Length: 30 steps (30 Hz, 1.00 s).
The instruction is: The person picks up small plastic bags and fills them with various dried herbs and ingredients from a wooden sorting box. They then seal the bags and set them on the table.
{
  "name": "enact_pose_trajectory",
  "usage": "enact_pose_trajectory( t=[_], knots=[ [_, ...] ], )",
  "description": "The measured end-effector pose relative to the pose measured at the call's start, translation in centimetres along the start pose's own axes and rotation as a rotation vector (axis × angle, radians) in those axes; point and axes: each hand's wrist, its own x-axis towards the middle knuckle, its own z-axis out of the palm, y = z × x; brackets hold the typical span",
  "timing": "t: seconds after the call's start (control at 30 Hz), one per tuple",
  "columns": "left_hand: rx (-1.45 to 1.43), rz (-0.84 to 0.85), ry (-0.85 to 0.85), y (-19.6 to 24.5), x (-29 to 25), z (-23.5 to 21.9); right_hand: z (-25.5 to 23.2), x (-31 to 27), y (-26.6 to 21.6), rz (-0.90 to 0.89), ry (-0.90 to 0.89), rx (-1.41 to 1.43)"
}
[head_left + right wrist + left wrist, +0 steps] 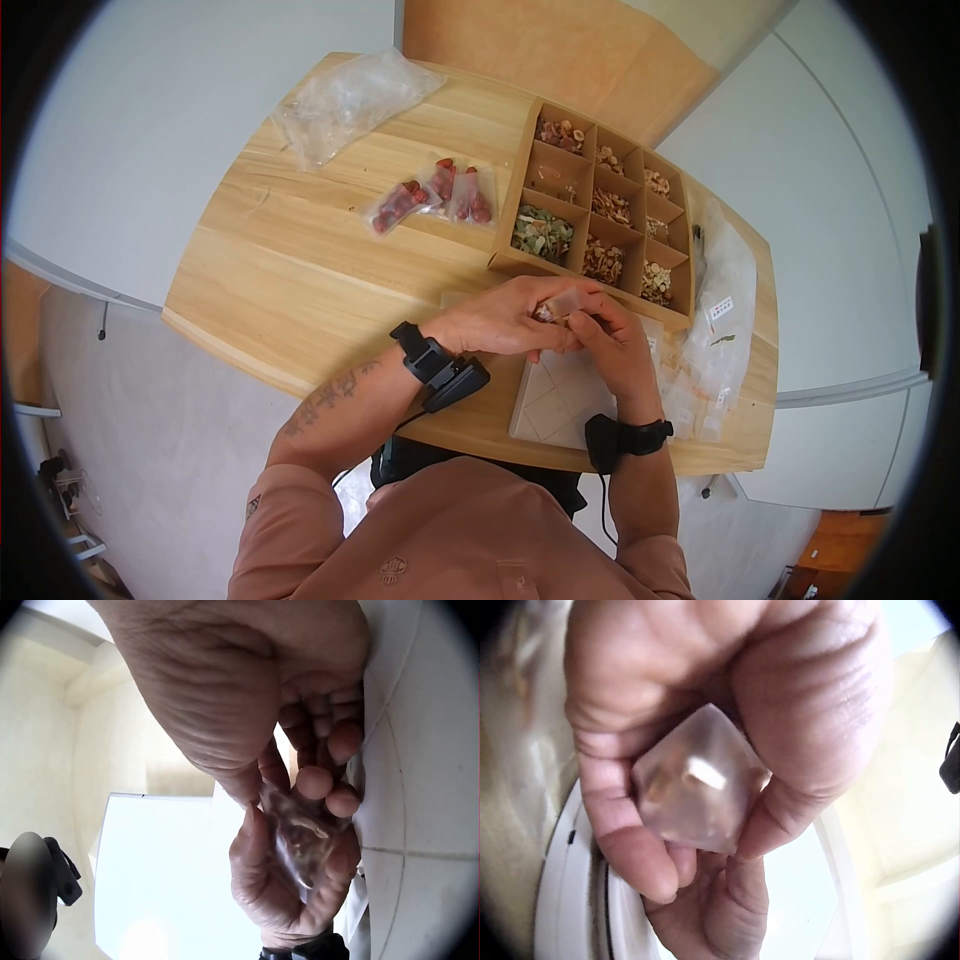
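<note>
I find the translucent sachet (564, 302) above the gridded white board (548, 402), long axis apparently running from my left hand (495, 318), the nearer, its fingers curled round it, towards my right hand (617, 350), whose fingers pinch its edge.

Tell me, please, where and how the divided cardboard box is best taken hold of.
I would grip the cardboard box by its left and right outer walls, coming from both sides at once: it is wide and open-topped, with loose dried pieces in its compartments, so it should stay level.
</note>
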Motion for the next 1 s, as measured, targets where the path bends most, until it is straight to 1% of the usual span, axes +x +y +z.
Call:
enact_pose_trajectory(
  t=[1.0],
  knots=[
    [0.046, -0.041, 0.01, 0.31, -0.02, 0.07, -0.04, -0.03, 0.35, 0.0, 0.007, 0.004]
  ],
)
